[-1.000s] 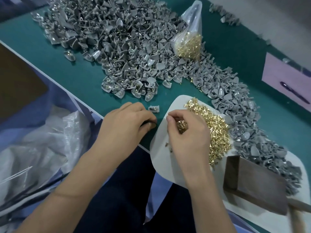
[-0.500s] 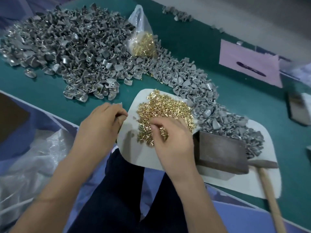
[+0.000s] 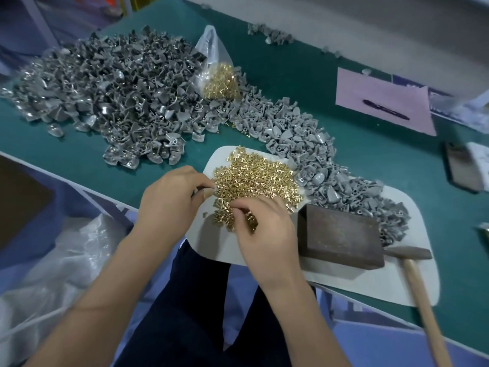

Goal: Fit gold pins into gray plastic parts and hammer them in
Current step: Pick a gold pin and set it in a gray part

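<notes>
pinched fingertips of the right hand (image 3: 260, 229) dig into the near edge of the loose heap of gold pins (image 3: 254, 181), thumb and forefinger closed on pins there; how many it has cannot be told. beside it the left hand (image 3: 169, 202) is curled with thumb against forefinger at the heap's left edge, and it seems to grip something small, though what it is cannot be made out. the pins lie on a white mat (image 3: 397, 287) at the front of the green table (image 3: 79, 160). just right of the right hand a dark metal block (image 3: 341, 239) sits on the same mat, with a wooden-handled hammer (image 3: 420, 295) lying against its right end, head touching the block. gray plastic parts (image 3: 330, 165) trail from the mat's far side back to a big pile of gray parts (image 3: 113, 102) at the far left. a clear bag of gold pins (image 3: 219, 78) stands between the two. a pink sheet (image 3: 383, 102) with a pen (image 3: 386, 109) lies at the far right.
</notes>
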The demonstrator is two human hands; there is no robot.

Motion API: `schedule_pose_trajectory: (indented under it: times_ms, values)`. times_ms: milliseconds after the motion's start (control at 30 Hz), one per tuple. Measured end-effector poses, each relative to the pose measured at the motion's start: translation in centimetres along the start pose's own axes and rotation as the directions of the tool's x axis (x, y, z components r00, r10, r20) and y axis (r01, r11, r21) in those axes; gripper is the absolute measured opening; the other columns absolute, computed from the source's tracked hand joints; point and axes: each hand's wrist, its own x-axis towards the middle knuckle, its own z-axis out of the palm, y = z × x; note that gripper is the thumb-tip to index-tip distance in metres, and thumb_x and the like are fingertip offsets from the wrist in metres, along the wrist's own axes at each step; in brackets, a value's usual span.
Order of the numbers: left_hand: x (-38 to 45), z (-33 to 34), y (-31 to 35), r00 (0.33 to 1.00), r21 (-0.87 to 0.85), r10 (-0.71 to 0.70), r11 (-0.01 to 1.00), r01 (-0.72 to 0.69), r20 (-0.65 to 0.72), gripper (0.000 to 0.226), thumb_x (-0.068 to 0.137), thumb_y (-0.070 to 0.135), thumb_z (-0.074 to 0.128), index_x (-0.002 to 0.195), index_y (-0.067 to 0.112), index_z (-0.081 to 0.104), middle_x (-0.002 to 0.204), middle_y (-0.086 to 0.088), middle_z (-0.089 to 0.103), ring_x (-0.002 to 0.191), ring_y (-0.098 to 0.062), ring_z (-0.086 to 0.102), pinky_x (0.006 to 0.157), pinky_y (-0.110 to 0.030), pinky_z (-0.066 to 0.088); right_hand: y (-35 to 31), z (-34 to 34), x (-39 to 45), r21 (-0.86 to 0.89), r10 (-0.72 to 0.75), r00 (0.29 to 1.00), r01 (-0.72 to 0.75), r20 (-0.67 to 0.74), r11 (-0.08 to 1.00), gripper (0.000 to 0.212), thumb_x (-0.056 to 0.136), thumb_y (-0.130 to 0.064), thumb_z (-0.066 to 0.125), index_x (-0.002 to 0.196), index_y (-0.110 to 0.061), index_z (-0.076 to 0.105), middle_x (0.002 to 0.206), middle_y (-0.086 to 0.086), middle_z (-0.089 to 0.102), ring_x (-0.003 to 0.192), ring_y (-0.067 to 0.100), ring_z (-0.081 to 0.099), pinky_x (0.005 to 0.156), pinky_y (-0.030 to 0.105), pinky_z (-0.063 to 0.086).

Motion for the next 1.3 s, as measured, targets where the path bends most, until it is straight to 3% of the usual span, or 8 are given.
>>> schedule_pose_trajectory:
  times_ms: [133, 233, 333, 467, 767, 867, 967, 1300]
  values:
    - [-0.5, 0.4, 0.6, 1.000, 0.056, -0.026, 0.998, 0.026, 0.004, 0.009, 0.098, 0.037, 0.058, 0.098, 0.034, 0.067, 0.097, 0.013, 0.056, 0.099, -0.010, 0.052, 0.068, -0.032, 0.036, 0.2, -0.6, -0.4, 0.019, -0.017, 0.999, 0.018, -0.042, 1.000, 0.015, 0.097, -0.019, 0.065, 0.107, -0.025, 0.074, 0.102, -0.018, 0.068, 0.100, 0.010, 0.054, 0.089, 0.035, 0.049]
    - [-1.8, -0.1, 2.3, 1.000, -0.203, -0.003, 0.979, 0.006, 0.015, 0.006, 0.096, 0.040, 0.057, 0.094, 0.040, 0.062, 0.093, 0.019, 0.060, 0.085, -0.001, 0.054, 0.065, -0.024, 0.039, 0.4, -1.6, -0.7, 0.162, -0.029, 0.996, 0.042, -0.085, 0.986, 0.020, 0.097, -0.017, 0.068, 0.114, -0.026, 0.073, 0.104, -0.017, 0.068, 0.103, 0.009, 0.061, 0.089, 0.032, 0.051]
    - [-2.8, -0.5, 5.9, 0.991, -0.597, 0.017, 0.799, 0.067, 0.134, 0.007, 0.094, 0.034, 0.063, 0.094, 0.032, 0.069, 0.087, 0.021, 0.069, 0.074, 0.002, 0.060, 0.065, -0.011, 0.043, 0.6, -3.4, -1.4, 0.341, 0.004, 0.990, 0.045, -0.143, 0.939, 0.031, 0.092, -0.014, 0.074, 0.118, -0.032, 0.070, 0.103, -0.018, 0.068, 0.102, 0.009, 0.065, 0.086, 0.019, 0.048]
    - [-3.4, 0.0, 10.7, 0.940, -0.794, 0.077, 0.562, 0.233, 0.331, 0.016, 0.096, 0.027, 0.061, 0.096, 0.018, 0.074, 0.072, 0.017, 0.070, 0.060, 0.007, 0.056, 0.056, -0.006, 0.041, 2.4, -6.3, -3.1, 0.331, -0.009, 0.963, 0.101, -0.268, 0.938, 0.027, 0.089, -0.012, 0.076, 0.112, -0.027, 0.071, 0.103, -0.017, 0.065, 0.093, 0.008, 0.064, 0.080, 0.018, 0.046]
    - [-3.1, 4.5, 18.2, 0.841, -0.747, 0.273, 0.631, 0.210, 0.468, 0.019, 0.086, 0.041, 0.069, 0.091, 0.025, 0.079, 0.077, 0.008, 0.071, 0.060, -0.009, 0.055, 0.051, -0.017, 0.043, 8.4, -12.1, -7.4, 0.244, 0.085, 0.817, 0.069, -0.570, 0.967, 0.012, 0.089, -0.009, 0.077, 0.099, -0.012, 0.080, 0.097, -0.006, 0.075, 0.089, 0.015, 0.070, 0.075, 0.027, 0.053]
    - [-2.3, 6.2, 20.4, 0.849, -0.579, 0.401, 0.803, -0.144, 0.345, 0.009, 0.092, 0.036, 0.069, 0.095, 0.034, 0.077, 0.090, 0.022, 0.072, 0.077, 0.007, 0.062, 0.066, -0.008, 0.044, 10.2, -13.7, -8.6, 0.328, 0.289, 0.738, -0.097, -0.609, 0.940, 0.012, 0.092, -0.020, 0.072, 0.101, -0.027, 0.078, 0.094, -0.016, 0.073, 0.085, 0.013, 0.070, 0.074, 0.021, 0.050]
    - [-1.1, 7.8, 23.1, 0.811, -0.184, 0.515, 0.857, -0.481, 0.277, 0.011, 0.091, 0.043, 0.065, 0.100, 0.040, 0.072, 0.093, 0.024, 0.066, 0.092, 0.002, 0.053, 0.075, -0.025, 0.048, 12.1, -15.0, -9.5, 0.399, 0.408, 0.666, -0.178, -0.624, 0.900, 0.011, 0.092, -0.019, 0.072, 0.099, -0.025, 0.078, 0.090, -0.011, 0.073, 0.080, 0.013, 0.067, 0.069, 0.017, 0.046]
    - [2.4, 11.2, 29.1, 0.703, 0.314, 0.386, 0.694, -0.648, 0.597, 0.021, 0.083, 0.029, 0.072, 0.100, 0.036, 0.063, 0.104, 0.012, 0.065, 0.109, -0.018, 0.054, 0.080, -0.032, 0.033, 13.8, -16.1, -10.9, 0.455, 0.476, 0.627, -0.210, -0.617, 0.866, 0.010, 0.091, -0.021, 0.072, 0.097, -0.024, 0.079, 0.087, -0.009, 0.071, 0.070, 0.015, 0.061, 0.058, 0.009, 0.040]
